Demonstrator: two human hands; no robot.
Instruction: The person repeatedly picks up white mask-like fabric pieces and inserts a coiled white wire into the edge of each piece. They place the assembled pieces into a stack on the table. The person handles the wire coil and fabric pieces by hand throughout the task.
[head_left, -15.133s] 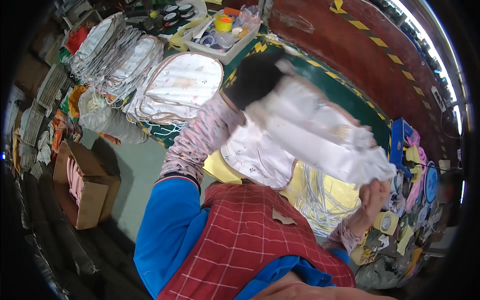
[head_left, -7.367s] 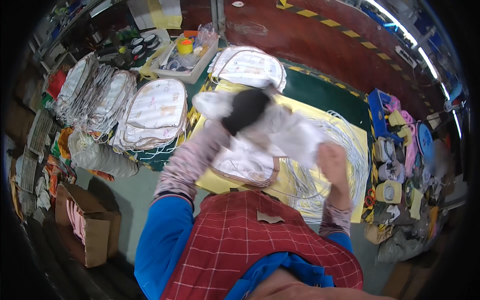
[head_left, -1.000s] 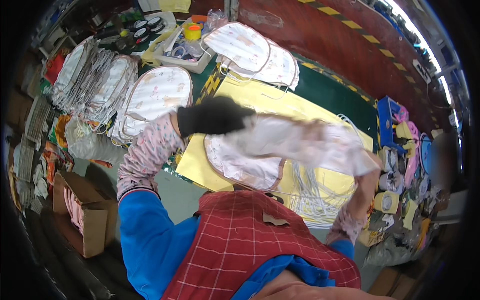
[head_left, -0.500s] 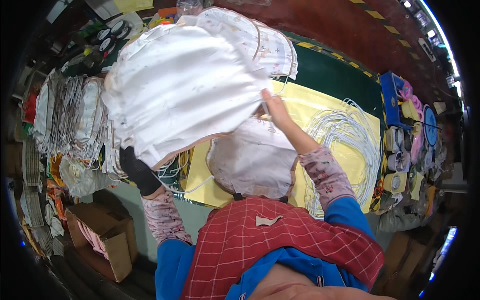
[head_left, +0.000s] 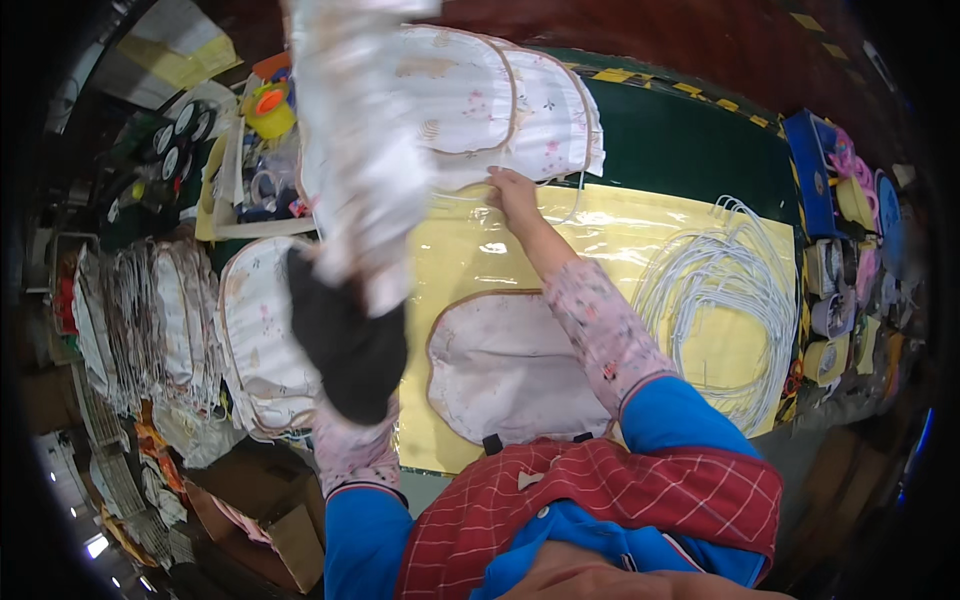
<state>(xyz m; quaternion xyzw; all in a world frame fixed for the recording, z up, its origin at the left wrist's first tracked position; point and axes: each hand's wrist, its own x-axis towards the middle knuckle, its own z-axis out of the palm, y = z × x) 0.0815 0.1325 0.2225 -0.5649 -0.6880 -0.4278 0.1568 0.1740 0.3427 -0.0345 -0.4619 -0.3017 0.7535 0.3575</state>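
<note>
My left hand (head_left: 350, 345), in a black glove, is closed on the lower end of a white fabric piece (head_left: 360, 150). The piece is lifted nearly upright and smeared by motion. My bare right hand (head_left: 515, 200) has its fingers pinched together at the near edge of white floral fabric pieces (head_left: 545, 110) with brown binding, lying at the back. A thin white cord runs close by the fingers; what they grip is hidden. Nearer to me, an oval white fabric piece (head_left: 515, 365) with brown edging and black tabs lies on a yellow sheet (head_left: 475, 270).
Coiled white wires or cords (head_left: 715, 300) lie on the right of the sheet. More floral pieces (head_left: 265, 330) are stacked at the left, beside a hanging row of them. A blue bin (head_left: 812, 180) stands right, a cardboard box (head_left: 290, 545) lower left, yellow tape (head_left: 268, 110) back left.
My left hand has swung the white fabric piece from lying broad before me to nearly upright, moving right. My right hand has let go of it and shifted slightly left to the pieces behind.
</note>
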